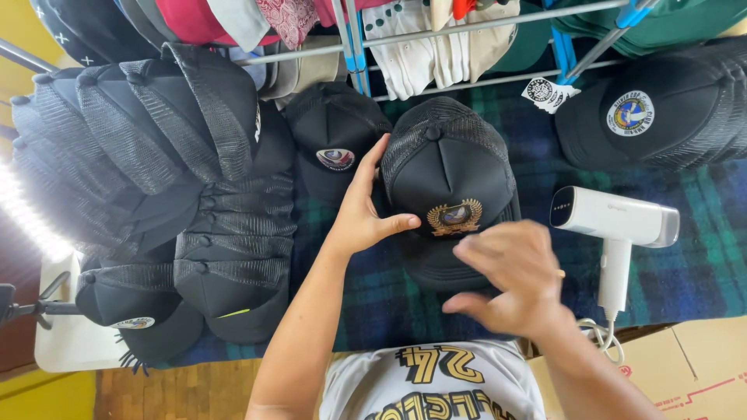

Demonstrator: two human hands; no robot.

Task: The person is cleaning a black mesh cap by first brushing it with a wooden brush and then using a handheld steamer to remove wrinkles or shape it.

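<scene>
A black mesh-back cap (447, 167) with a gold round emblem (455, 218) on its front lies on a dark plaid cloth (700, 264). My left hand (359, 214) grips the cap's left side, thumb pressed beside the emblem. My right hand (510, 280) hovers blurred just below the emblem, over the cap's brim, fingers loosely curled and holding nothing that I can see.
A white handheld steamer (615, 225) lies right of the cap, cord trailing down. Stacks of black caps (233, 241) fill the left side. Another black cap (334, 140) with a patch sits behind; one with a round badge (661, 117) lies at the right. A metal rack (467, 31) of caps stands behind. A cardboard box (700, 373) is bottom right.
</scene>
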